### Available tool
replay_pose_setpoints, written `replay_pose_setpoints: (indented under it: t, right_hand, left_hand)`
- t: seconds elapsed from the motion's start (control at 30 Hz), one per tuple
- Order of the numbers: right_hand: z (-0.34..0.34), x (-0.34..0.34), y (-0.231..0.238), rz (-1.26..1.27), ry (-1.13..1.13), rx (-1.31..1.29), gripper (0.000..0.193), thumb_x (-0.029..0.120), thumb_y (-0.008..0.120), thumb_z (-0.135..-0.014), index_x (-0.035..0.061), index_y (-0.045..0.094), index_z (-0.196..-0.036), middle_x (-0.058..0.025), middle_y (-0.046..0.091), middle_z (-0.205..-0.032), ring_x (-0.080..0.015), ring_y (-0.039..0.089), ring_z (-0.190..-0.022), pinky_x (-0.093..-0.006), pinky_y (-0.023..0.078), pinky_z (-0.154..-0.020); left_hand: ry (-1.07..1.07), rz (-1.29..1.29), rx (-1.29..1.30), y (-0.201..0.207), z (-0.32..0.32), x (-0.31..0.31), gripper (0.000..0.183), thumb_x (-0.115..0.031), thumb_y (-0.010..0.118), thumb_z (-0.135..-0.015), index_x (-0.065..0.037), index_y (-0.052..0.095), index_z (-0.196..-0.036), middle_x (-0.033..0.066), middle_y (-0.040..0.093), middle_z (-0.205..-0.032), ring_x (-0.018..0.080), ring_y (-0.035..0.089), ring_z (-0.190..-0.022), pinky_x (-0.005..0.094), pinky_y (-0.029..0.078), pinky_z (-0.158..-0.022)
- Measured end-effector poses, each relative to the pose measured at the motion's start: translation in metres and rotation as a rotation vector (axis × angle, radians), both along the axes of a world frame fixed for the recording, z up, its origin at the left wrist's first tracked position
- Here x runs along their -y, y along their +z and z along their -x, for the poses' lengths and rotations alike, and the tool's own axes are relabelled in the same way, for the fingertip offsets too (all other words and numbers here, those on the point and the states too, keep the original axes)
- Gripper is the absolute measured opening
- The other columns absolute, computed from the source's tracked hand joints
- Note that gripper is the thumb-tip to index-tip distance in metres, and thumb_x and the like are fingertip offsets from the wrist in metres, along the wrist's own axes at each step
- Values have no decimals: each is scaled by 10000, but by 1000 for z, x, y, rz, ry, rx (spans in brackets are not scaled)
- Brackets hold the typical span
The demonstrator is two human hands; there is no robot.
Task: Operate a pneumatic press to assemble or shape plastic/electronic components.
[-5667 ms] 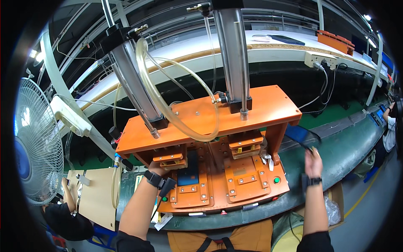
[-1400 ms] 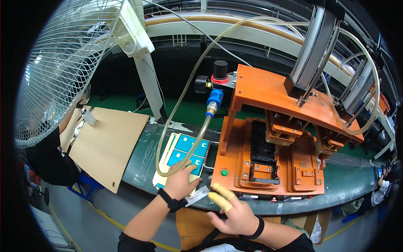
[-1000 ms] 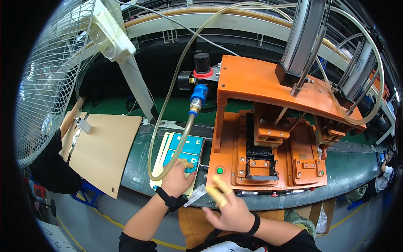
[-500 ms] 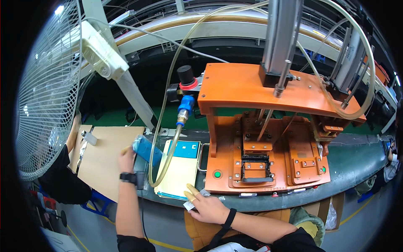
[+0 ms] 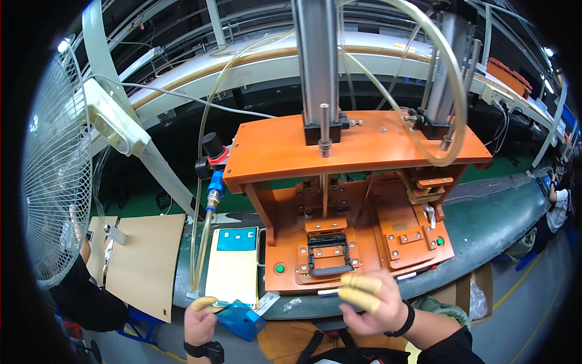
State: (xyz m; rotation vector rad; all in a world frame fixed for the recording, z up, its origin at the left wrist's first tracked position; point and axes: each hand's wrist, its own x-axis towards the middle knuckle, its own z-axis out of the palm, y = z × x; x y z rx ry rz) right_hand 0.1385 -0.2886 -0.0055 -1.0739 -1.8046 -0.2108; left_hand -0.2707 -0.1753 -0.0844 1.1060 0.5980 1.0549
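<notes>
My left hand (image 5: 201, 323), with a yellow cot on a finger, pinches a thin, glossy blue sheet (image 5: 242, 321) by its edge. The sheet hangs tilted at the bench's near edge, just below a stack of pale yellow sheets (image 5: 230, 273). Another blue piece (image 5: 237, 239) with small light patches lies on top of that stack. My right hand (image 5: 374, 304), yellow cots on its fingers, is raised in front of the orange press (image 5: 364, 142), fingers stretched out and nothing visible in them. A black frame-like part (image 5: 329, 253) sits in the press's left fixture.
Left of the stack are brown boards (image 5: 145, 261) with a small bottle (image 5: 114, 234) on them. A large fan (image 5: 54, 164) stands at far left. Air hoses hang beside the press. A white label strip (image 5: 267, 303) lies at the bench edge. Other people are at both sides.
My left hand has brought the blue sheet from beyond the stack toward me. My right hand has left the stack's near corner and moved right. The view has turned, shifting the press leftward.
</notes>
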Motion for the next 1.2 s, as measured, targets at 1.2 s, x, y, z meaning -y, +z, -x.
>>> replay_pose_setpoints:
  t: [1.2]
  right_hand:
    - [-464,-27,-215,94,38,-2045,218,222,597,-1069,30,599,-1171,-154,717,-1020,-215,718,-813,-283,616,-662]
  left_hand:
    - [-89,-1106,-1434,43,-285,-202,447,-335,606,-1030,-132,579,-1428,134,615,-1442,301,567,-1347,384,463,-1130]
